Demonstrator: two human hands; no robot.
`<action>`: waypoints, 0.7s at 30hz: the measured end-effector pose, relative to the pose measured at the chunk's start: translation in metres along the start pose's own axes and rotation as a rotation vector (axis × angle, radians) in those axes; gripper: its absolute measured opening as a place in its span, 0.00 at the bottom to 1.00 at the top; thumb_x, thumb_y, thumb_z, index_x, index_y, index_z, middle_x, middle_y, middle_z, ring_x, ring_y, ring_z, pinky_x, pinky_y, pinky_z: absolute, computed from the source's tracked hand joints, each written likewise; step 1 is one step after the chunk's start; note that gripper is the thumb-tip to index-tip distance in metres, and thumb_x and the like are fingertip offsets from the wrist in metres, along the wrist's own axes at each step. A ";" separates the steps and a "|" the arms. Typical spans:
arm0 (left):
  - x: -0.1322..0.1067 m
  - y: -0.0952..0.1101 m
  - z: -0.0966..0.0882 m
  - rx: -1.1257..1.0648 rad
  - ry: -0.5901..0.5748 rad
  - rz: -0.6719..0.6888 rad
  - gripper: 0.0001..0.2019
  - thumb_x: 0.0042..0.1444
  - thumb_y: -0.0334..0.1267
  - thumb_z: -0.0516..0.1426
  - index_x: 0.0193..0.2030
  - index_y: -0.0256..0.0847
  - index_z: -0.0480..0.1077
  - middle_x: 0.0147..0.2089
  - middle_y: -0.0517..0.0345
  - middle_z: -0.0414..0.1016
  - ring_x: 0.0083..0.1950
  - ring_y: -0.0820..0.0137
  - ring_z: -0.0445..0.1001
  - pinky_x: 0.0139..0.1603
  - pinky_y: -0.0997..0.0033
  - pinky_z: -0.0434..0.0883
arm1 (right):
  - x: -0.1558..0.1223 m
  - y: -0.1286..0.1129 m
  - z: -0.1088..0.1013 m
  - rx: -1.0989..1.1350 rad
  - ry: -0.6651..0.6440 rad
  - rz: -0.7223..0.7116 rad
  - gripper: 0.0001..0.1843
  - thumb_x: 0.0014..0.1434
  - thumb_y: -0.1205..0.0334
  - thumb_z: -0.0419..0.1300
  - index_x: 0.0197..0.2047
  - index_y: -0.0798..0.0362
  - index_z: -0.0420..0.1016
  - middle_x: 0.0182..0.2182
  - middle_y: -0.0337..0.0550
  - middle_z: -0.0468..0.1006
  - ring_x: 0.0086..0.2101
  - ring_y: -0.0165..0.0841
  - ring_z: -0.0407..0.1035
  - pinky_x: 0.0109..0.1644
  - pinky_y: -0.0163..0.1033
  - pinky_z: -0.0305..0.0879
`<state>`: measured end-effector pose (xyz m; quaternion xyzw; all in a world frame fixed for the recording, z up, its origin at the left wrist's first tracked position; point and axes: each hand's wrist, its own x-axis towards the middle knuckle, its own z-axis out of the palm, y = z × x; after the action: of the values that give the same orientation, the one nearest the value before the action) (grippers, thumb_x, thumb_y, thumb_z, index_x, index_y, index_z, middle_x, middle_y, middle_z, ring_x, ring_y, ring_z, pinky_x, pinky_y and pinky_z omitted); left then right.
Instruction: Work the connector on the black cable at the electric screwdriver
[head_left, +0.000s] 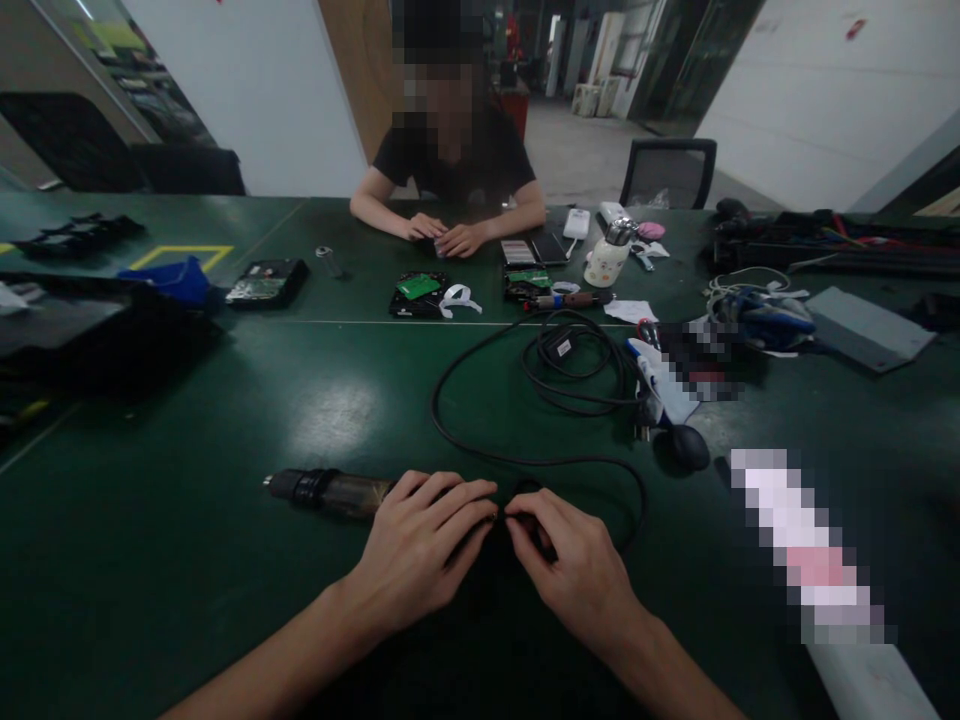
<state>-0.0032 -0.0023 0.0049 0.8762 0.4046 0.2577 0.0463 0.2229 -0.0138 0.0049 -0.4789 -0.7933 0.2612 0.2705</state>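
My left hand (431,535) is closed over the rear part of an electric screwdriver (330,492), which lies flat with its bit pointing left. A tiny brass-coloured spot shows at the tips of my left thumb and forefinger. Just to the right, my right hand (577,555) is closed in a pinch, its fingertips almost meeting the left ones. A black cable (540,462) curves round and disappears behind my right hand, seemingly held in it. The cable's end is hidden by the fingers.
Across the green table (225,400) a person (450,160) handles a small object. Opened hard drives (416,290), a second electric screwdriver (574,299) and a bottle (606,258) stand nearby. A black rubber bulb (682,447) lies right; a black tray (90,330) stands left.
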 end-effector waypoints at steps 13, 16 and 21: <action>0.013 0.009 -0.019 -0.089 -0.004 -0.094 0.07 0.67 0.39 0.59 0.50 0.45 0.75 0.55 0.56 0.79 0.58 0.61 0.75 0.57 0.54 0.68 | 0.001 0.000 0.000 -0.012 -0.004 -0.003 0.06 0.72 0.65 0.57 0.50 0.48 0.73 0.41 0.41 0.80 0.39 0.34 0.76 0.38 0.38 0.69; 0.026 0.018 -0.045 -0.221 0.035 -0.087 0.08 0.69 0.38 0.56 0.49 0.47 0.76 0.53 0.56 0.80 0.57 0.62 0.76 0.58 0.53 0.69 | 0.001 -0.001 0.000 -0.020 0.001 -0.003 0.07 0.71 0.65 0.56 0.49 0.48 0.73 0.41 0.41 0.80 0.38 0.34 0.77 0.38 0.38 0.69; -0.024 0.058 -0.061 -0.288 -0.141 -0.014 0.14 0.73 0.46 0.52 0.54 0.52 0.77 0.46 0.54 0.82 0.53 0.59 0.78 0.51 0.55 0.74 | 0.001 0.000 0.000 0.004 0.005 0.000 0.08 0.72 0.65 0.54 0.48 0.49 0.75 0.40 0.41 0.82 0.36 0.33 0.77 0.37 0.37 0.70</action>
<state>-0.0062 -0.0670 0.0647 0.8737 0.3652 0.2505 0.2016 0.2222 -0.0128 0.0053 -0.4790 -0.7921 0.2616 0.2734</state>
